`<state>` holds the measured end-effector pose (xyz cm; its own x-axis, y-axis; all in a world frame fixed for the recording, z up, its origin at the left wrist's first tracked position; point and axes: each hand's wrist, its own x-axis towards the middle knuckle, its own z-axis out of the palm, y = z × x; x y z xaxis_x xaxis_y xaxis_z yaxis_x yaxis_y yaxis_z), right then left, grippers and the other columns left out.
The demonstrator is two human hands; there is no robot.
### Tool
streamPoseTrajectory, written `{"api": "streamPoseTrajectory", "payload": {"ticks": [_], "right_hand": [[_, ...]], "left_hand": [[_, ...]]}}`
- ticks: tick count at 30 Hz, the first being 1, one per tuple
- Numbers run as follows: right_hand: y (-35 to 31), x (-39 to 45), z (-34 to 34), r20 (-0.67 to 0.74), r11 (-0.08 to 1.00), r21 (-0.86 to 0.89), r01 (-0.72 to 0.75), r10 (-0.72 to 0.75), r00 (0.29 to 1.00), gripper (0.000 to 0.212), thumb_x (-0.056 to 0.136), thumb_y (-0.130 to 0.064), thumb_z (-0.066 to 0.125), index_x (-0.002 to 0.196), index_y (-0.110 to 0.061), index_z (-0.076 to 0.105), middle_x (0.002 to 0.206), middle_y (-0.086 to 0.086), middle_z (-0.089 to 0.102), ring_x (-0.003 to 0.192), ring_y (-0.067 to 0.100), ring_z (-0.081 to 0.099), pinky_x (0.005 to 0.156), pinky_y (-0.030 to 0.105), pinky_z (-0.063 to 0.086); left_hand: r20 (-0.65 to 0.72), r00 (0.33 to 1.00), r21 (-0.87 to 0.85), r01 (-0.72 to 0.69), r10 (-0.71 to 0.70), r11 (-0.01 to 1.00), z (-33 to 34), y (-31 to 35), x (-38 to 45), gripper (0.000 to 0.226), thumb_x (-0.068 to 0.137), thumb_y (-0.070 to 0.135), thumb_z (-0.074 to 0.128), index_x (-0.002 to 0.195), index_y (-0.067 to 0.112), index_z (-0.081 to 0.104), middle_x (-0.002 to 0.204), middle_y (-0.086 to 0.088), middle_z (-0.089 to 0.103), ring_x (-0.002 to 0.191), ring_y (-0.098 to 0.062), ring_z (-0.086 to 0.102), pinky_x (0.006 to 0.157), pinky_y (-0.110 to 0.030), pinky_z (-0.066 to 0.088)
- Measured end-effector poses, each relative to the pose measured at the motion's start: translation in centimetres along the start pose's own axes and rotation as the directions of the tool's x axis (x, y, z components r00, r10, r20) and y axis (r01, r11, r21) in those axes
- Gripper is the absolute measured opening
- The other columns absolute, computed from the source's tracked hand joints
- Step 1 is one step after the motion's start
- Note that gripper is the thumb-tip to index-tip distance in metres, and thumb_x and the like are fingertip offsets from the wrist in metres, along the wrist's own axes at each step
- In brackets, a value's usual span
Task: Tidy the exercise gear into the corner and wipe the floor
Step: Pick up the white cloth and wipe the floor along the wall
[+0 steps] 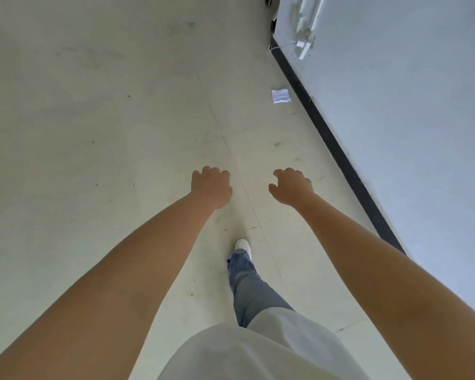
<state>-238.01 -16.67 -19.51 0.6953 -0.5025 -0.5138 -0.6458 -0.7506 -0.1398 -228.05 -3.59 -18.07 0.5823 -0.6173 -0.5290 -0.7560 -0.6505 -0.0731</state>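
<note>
Head view, looking down along both outstretched bare arms. The left hand (211,187), at centre frame, and the right hand (291,186), just to its right, hover above the pale floor (93,105) with fingers loosely curled and nothing held; neither touches any object. A small white folded cloth (280,96), judged to be the wiping cloth, lies flat on the floor in the upper right of the frame, just beside the black skirting strip (337,152) at the foot of the wall (409,119), and well apart from both hands. One leg in blue jeans ends in a white shoe (243,246) set forward at lower centre. No exercise gear appears in this view; its location cannot be told. Dark specks and scuff marks dot the floor. Risks, as judgement: the cloth lies flat and thin, so a hurried pinch may slide it toward the skirting rather than lift it; a forward step could land on it; wiping before the gear is moved would leave patches untouched
</note>
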Motion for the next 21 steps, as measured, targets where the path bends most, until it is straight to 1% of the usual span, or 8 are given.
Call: {"api": "streamPoseTrajectory", "payload": {"ticks": [5, 7, 9, 12, 14, 16, 18, 21], "right_hand": [[-3.3, 12.7, -9.3, -0.074, 0.998, 0.056, -0.027, 0.031, 0.997, 0.041, 0.096, -0.025, 0.040, 0.134, -0.008, 0.044, 0.132, 0.012, 0.049, 0.124, 0.028, 0.045, 0.101, 0.037, 0.037], [-5.3, 17.2, -11.7, -0.115, 0.998, 0.069, -0.004, 0.012, 0.993, 0.039, 0.096, -0.024, 0.041, 0.130, -0.008, 0.046, 0.130, 0.011, 0.051, 0.123, 0.027, 0.045, 0.101, 0.036, 0.037], [-7.1, 21.8, -13.5, -0.144, 0.997, 0.071, 0.009, 0.001, 0.990, 0.039, 0.096, -0.025, 0.042, 0.131, -0.009, 0.046, 0.133, 0.010, 0.049, 0.125, 0.026, 0.043, 0.103, 0.036, 0.034], [-9.6, 28.8, -15.7, -0.165, 0.995, 0.093, -0.026, 0.041, 0.985, 0.042, 0.097, -0.027, 0.041, 0.135, -0.011, 0.041, 0.140, 0.008, 0.043, 0.131, 0.025, 0.037, 0.108, 0.035, 0.030], [-11.1, 33.2, -16.8, -0.145, 0.988, 0.124, -0.093, 0.111, 0.983, 0.041, 0.097, -0.026, 0.041, 0.135, -0.011, 0.042, 0.140, 0.008, 0.043, 0.131, 0.025, 0.037, 0.108, 0.035, 0.029], [-12.6, 37.2, -17.7, -0.092, 0.969, 0.173, -0.176, 0.194, 0.977, 0.041, 0.097, -0.026, 0.041, 0.135, -0.010, 0.042, 0.140, 0.008, 0.043, 0.131, 0.025, 0.037, 0.107, 0.036, 0.030], [-14.0, 41.1, -18.8, -0.034, 0.950, 0.210, -0.231, 0.243, 0.969, 0.042, 0.097, -0.027, 0.040, 0.135, -0.011, 0.042, 0.141, 0.008, 0.042, 0.132, 0.025, 0.037, 0.108, 0.036, 0.029], [-15.0, 46.0, -21.0, 0.012, 0.914, 0.280, -0.293, 0.302, 0.953, 0.043, 0.097, -0.028, 0.040, 0.137, -0.011, 0.041, 0.143, 0.008, 0.041, 0.132, 0.025, 0.037, 0.109, 0.036, 0.029]], "left_hand": [[-0.042, 0.999, -0.059, -0.003, 0.000, 0.998, -8.3, -5.3, 12.1, 0.041, 0.100, 0.030, 0.032, 0.132, 0.006, 0.043, 0.134, -0.013, 0.049, 0.126, -0.029, 0.042, 0.100, -0.037, 0.036], [-0.087, 0.996, -0.072, -0.026, 0.019, 0.997, -10.7, -7.3, 16.3, 0.041, 0.100, 0.030, 0.033, 0.132, 0.006, 0.043, 0.134, -0.013, 0.049, 0.126, -0.029, 0.042, 0.100, -0.038, 0.036], [-0.129, 0.991, -0.052, -0.048, 0.041, 0.997, -12.8, -9.5, 20.7, 0.040, 0.100, 0.030, 0.033, 0.131, 0.007, 0.043, 0.132, -0.012, 0.049, 0.125, -0.028, 0.042, 0.100, -0.037, 0.037], [-0.157, 0.986, -0.022, -0.068, 0.064, 0.997, -15.7, -13.3, 28.1, 0.039, 0.100, 0.030, 0.034, 0.130, 0.007, 0.043, 0.133, -0.012, 0.047, 0.124, -0.028, 0.042, 0.100, -0.037, 0.036], [-0.138, 0.986, -0.015, -0.091, 0.089, 0.996, -17.4, -15.6, 32.8, 0.039, 0.100, 0.030, 0.034, 0.129, 0.007, 0.043, 0.133, -0.012, 0.046, 0.125, -0.028, 0.041, 0.100, -0.037, 0.036], [-0.100, 0.981, 0.031, -0.165, 0.167, 0.986, -19.1, -17.7, 37.4, 0.039, 0.100, 0.031, 0.034, 0.129, 0.007, 0.043, 0.135, -0.012, 0.045, 0.126, -0.028, 0.041, 0.101, -0.037, 0.036], [-0.050, 0.973, 0.079, -0.221, 0.226, 0.972, -21.1, -19.8, 41.9, 0.040, 0.100, 0.031, 0.033, 0.131, 0.007, 0.042, 0.137, -0.012, 0.044, 0.128, -0.028, 0.039, 0.102, -0.037, 0.035], [0.007, 0.975, 0.128, -0.221, 0.222, 0.967, -24.4, -21.9, 48.3, 0.041, 0.100, 0.031, 0.033, 0.133, 0.007, 0.041, 0.138, -0.012, 0.043, 0.129, -0.028, 0.038, 0.103, -0.039, 0.033]]}}
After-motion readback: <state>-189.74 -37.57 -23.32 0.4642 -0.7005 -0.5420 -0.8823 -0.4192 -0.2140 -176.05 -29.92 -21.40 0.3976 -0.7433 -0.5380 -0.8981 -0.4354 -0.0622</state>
